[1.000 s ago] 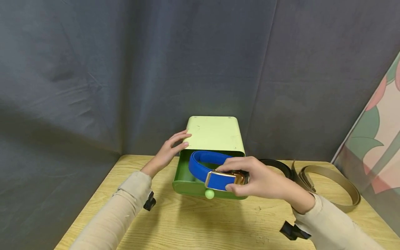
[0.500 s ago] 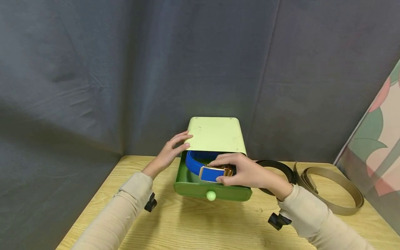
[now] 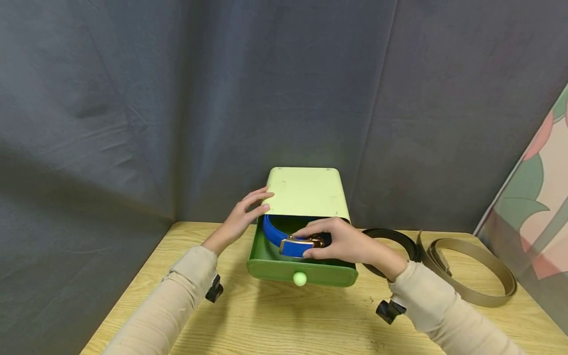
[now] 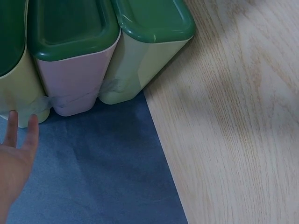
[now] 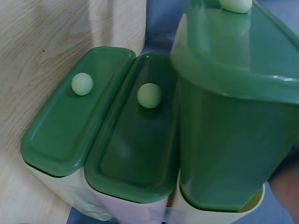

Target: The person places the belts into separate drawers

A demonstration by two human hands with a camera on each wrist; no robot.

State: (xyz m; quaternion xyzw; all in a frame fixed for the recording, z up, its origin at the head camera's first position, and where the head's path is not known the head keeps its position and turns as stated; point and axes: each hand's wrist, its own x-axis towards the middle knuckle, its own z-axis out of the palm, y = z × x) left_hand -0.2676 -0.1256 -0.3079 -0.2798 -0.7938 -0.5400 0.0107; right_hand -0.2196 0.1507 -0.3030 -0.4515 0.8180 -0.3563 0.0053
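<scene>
A blue belt [image 3: 296,248], coiled, with a gold-edged buckle, is inside the pulled-out green drawer [image 3: 302,273]; part of its loop is hidden under the cabinet's top. My right hand [image 3: 339,241] pinches the buckle between thumb and fingers, low over the drawer. Resting with extended fingers on the left edge of the pale yellow-green cabinet [image 3: 306,192] is my left hand [image 3: 239,219]. In the left wrist view that hand [image 4: 16,161] appears at the left, fingers at the cabinet's side. Only a dark, blurred bit of my right hand [image 5: 286,189] shows in the right wrist view.
A black belt [image 3: 395,235] and a brown belt [image 3: 501,276] lie coiled on the wooden table [image 3: 284,325], right of the cabinet. Below the pulled-out drawer, the right wrist view shows two shut drawers [image 5: 135,135] with round knobs. A grey curtain [image 3: 275,88] hangs behind.
My right hand has moved left and lowered the blue belt from above the drawer's front into the drawer. The left hand has stayed on the cabinet.
</scene>
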